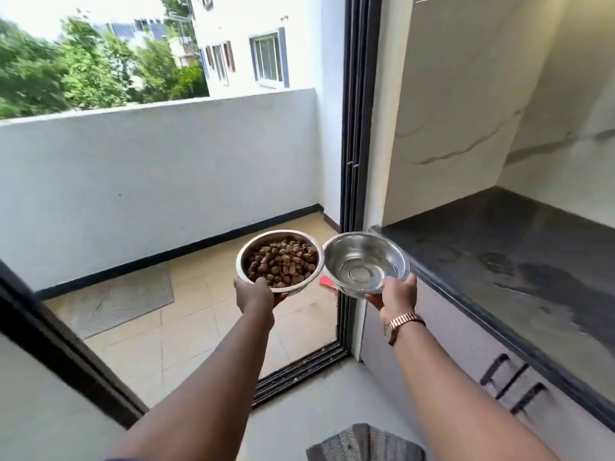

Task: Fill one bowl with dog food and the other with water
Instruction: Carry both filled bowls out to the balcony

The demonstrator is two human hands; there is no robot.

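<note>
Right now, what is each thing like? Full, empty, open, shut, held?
Food bowl: full of brown dog food, held up by the left hand.
Water bowl: has clear water in it, tilted a bit, held by the right hand.
Balcony door: slid open.
Counter: bare, with wet-looking streaks.
Grey mat: lying flat on the balcony floor.

Daylit tiled balcony [206, 331]; dark countertop [519, 247] right.
</note>
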